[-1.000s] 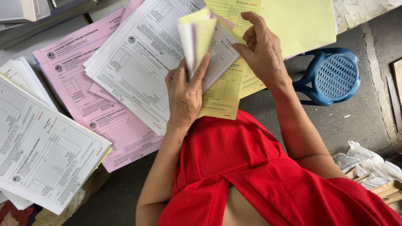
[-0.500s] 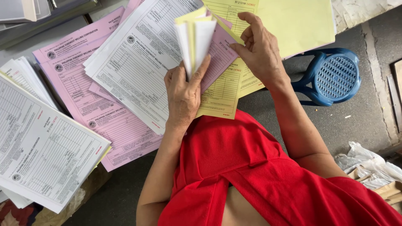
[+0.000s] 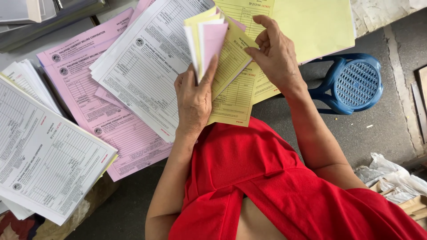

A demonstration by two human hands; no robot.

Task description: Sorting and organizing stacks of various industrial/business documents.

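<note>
My left hand [image 3: 194, 100] grips a bundle of form sheets [image 3: 207, 42] in white, yellow and pink, held upright with the edges fanned. My right hand [image 3: 275, 54] pinches the corner of a yellow form sheet [image 3: 235, 55] peeled off the bundle to the right. Beneath both hands lie spread piles: white forms [image 3: 142, 66], pink forms [image 3: 102, 115] and yellow forms [image 3: 311, 26]. I wear a red garment [image 3: 267, 186].
A thick stack of white forms [image 3: 42, 155] sits at the lower left on a surface edge. A blue plastic stool [image 3: 351, 82] stands on the grey floor at right. Crumpled plastic and scraps [image 3: 391, 178] lie at the lower right. Grey folders [image 3: 49, 18] are at top left.
The right hand has pulled a sheet away from the bundle toward the right, and a pink sheet now shows at the front of the fanned bundle. The left hand stays put.
</note>
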